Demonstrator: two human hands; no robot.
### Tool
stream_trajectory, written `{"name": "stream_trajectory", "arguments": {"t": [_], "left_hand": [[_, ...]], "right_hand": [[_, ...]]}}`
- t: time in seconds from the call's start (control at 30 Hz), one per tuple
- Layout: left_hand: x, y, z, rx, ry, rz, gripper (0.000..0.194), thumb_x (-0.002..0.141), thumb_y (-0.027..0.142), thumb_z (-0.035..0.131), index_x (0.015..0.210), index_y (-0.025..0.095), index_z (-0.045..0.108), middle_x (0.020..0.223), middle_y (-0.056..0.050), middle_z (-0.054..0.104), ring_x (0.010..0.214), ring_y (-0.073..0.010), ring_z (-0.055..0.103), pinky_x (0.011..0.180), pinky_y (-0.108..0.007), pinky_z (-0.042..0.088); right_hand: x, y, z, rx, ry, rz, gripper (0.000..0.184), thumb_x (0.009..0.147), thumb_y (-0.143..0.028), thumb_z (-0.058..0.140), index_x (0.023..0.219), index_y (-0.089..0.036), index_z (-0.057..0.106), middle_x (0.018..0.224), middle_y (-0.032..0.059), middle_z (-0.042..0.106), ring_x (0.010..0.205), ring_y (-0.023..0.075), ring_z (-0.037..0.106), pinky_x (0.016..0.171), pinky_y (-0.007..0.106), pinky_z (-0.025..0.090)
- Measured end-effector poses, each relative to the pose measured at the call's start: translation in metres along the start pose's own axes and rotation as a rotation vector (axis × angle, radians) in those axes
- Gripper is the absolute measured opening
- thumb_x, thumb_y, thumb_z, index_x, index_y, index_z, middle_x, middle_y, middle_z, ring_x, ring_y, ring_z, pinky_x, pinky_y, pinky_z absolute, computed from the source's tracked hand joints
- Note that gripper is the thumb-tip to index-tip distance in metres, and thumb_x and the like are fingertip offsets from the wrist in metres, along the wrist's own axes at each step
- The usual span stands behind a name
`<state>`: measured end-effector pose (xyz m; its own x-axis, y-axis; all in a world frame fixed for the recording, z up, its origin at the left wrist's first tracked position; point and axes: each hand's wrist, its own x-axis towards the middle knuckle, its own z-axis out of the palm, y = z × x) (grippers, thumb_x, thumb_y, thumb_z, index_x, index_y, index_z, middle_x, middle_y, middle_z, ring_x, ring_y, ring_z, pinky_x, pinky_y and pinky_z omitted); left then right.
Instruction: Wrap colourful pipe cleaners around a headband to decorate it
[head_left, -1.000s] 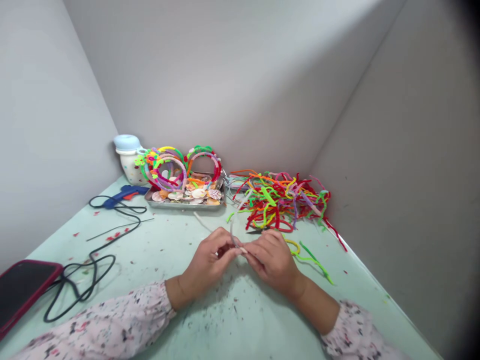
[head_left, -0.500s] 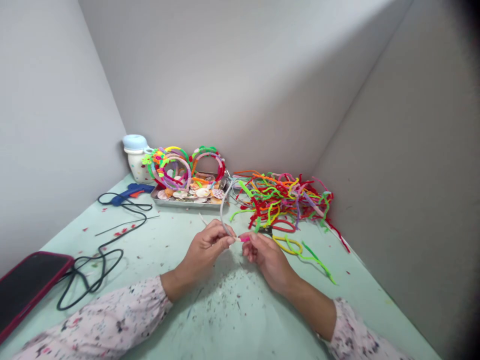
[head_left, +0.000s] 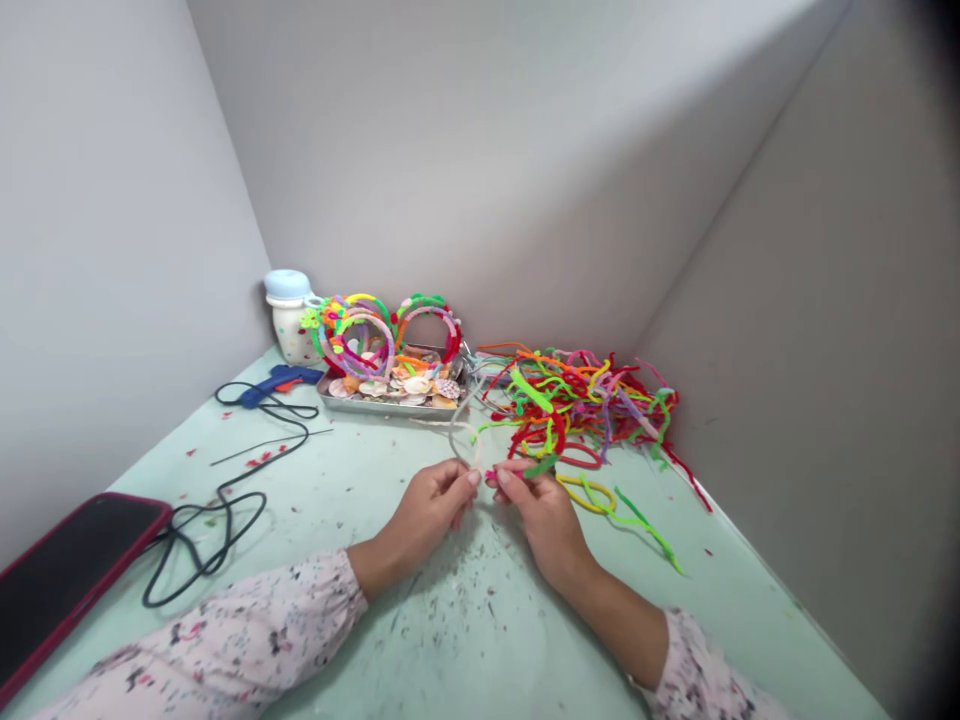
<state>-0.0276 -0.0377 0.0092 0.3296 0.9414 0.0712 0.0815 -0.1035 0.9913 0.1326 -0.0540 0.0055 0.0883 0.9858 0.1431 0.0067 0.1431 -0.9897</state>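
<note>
My left hand (head_left: 429, 508) pinches a thin white pipe cleaner (head_left: 481, 445) between thumb and fingertips, its loose part looping up behind the fingers. Close beside it, my right hand (head_left: 551, 522) grips a headband by a section wrapped in pink (head_left: 510, 477). Green wrapping (head_left: 541, 466) shows past the right fingers, with red and light green beyond it. The bare grey side of the headband (head_left: 452, 420) curves up behind my left hand. Both sets of fingertips are nearly together above the table; exactly where the white strand meets the headband is hard to make out.
A metal tray (head_left: 375, 408) of seashells carries several finished colourful headbands (head_left: 365, 345). Right of it lies a pile of pipe cleaners (head_left: 600, 400), with red- and yellow-handled scissors (head_left: 592, 494) in front. Leftward are a jar (head_left: 291, 320), blue glue gun (head_left: 279, 380), black cord (head_left: 262, 505) and phone (head_left: 71, 560).
The white pipe cleaner has been drawn round into a loop above my left hand. My hands have tilted the headband, so its green section now shows beyond my right fingers. The view has shifted slightly.
</note>
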Motion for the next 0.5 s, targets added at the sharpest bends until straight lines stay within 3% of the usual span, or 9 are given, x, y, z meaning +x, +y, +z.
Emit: {"name": "stream_trajectory", "arguments": {"t": [0.3,0.5], "left_hand": [[0.0022,-0.0023,-0.0017,0.055,0.034,-0.064,0.043,0.083,0.046,0.045,0.055,0.015,0.050,0.046,0.004,0.042,0.042,-0.0082,0.037,0.045,-0.022,0.027],[0.0022,0.0007,-0.0013,-0.006,0.052,-0.134,0.043,0.081,0.043,0.045,0.048,0.015,0.048,0.040,0.004,0.038,0.038,-0.0072,0.032,0.042,-0.022,0.022]], "right_hand": [[-0.0025,0.0044,0.0054,-0.167,-0.001,-0.126,0.019,0.081,-0.037,0.061,0.084,-0.019,0.067,0.077,0.0022,0.068,0.070,0.0164,0.062,0.068,0.030,0.051],[-0.0082,0.0040,0.0028,-0.322,0.000,-0.279,0.014,0.081,-0.031,0.062,0.088,-0.023,0.071,0.087,0.0036,0.072,0.085,0.0207,0.066,0.082,0.036,0.051]]}}
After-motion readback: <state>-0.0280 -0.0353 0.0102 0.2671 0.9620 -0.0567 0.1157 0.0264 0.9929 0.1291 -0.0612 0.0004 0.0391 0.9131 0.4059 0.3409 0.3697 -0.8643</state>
